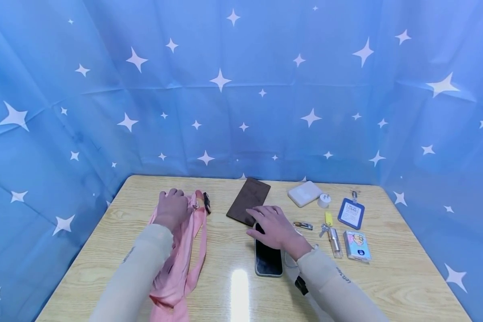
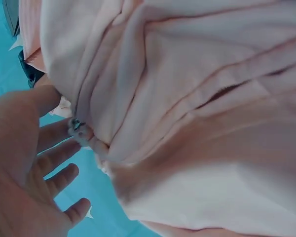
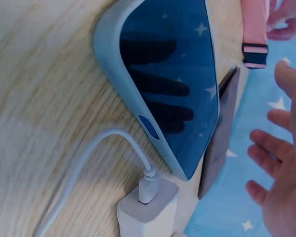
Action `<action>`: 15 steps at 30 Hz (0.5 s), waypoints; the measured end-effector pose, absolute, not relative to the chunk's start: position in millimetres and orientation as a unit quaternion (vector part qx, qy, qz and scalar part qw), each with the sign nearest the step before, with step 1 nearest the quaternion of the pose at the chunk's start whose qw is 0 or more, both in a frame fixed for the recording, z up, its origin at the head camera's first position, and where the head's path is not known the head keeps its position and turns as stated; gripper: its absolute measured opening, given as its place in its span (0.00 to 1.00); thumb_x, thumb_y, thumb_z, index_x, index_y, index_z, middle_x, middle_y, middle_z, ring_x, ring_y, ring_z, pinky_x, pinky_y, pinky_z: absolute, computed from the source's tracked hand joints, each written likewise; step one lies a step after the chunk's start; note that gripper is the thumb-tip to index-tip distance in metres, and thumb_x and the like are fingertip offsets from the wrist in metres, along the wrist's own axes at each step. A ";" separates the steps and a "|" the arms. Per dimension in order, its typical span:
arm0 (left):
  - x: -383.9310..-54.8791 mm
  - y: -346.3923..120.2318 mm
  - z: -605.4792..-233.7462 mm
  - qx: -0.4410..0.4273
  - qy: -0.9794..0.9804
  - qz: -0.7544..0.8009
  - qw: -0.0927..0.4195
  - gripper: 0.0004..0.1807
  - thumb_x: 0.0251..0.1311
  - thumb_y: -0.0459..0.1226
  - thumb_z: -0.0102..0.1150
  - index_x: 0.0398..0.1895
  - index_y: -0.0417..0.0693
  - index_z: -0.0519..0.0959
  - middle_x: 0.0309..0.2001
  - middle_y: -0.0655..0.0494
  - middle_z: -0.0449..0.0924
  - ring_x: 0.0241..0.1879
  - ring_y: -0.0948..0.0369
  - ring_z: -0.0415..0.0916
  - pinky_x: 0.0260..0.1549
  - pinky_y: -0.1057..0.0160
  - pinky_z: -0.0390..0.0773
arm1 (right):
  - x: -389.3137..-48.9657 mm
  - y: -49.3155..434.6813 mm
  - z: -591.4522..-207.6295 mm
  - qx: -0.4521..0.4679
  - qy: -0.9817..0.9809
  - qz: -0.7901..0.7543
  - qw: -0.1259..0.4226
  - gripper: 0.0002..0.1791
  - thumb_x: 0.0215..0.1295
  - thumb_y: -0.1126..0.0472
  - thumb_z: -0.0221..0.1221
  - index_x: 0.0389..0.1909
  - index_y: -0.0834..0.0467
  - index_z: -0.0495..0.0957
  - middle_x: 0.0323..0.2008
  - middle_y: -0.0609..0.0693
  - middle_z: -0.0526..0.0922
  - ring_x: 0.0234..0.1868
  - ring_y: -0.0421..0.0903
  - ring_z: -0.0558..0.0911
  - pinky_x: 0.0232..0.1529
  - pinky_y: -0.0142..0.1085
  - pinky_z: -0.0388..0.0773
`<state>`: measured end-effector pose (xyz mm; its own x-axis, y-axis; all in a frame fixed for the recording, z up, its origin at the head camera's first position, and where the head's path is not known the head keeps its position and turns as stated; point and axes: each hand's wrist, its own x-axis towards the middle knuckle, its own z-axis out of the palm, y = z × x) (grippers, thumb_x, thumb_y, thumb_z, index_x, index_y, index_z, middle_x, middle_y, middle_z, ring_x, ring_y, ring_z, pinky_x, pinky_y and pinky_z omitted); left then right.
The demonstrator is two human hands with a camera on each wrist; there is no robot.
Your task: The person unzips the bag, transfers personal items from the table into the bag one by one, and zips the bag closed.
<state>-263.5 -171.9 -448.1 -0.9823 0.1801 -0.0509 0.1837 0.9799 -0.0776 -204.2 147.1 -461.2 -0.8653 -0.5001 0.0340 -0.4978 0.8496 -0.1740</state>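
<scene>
At the left of the table lies a soft pink fabric bag (image 1: 179, 264) with a strap and a black buckle (image 1: 207, 202). My left hand (image 1: 173, 209) is at its far end; in the left wrist view the thumb and forefinger pinch the bag's edge (image 2: 212, 59) beside a zip end, the other fingers spread. A phone (image 1: 269, 259) in a pale case lies face up near the middle. My right hand (image 1: 274, 228) hovers over its far end with fingers spread, holding nothing. In the right wrist view a gap shows between that hand and the phone (image 3: 172, 64).
Beyond the phone lies a flat dark brown cover (image 1: 247, 201). A white charger (image 3: 148, 212) with a cable sits beside the phone. To the right are a white rounded case (image 1: 304, 193), nail clippers (image 1: 303, 225), keys, a lipstick-like tube (image 1: 335, 241), a blue badge holder (image 1: 351, 213) and a small pack (image 1: 357, 245).
</scene>
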 end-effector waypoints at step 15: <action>-266.4 -174.4 -467.1 0.125 0.991 -0.042 -0.011 0.08 0.55 0.31 0.58 0.36 0.43 0.84 0.51 0.49 0.78 0.59 0.47 0.68 0.63 0.40 0.62 | -200.1 153.4 -460.6 -0.260 0.960 -0.101 0.006 0.33 0.70 0.39 0.49 0.71 0.48 0.63 0.68 0.52 0.69 0.69 0.53 0.68 0.69 0.55 0.58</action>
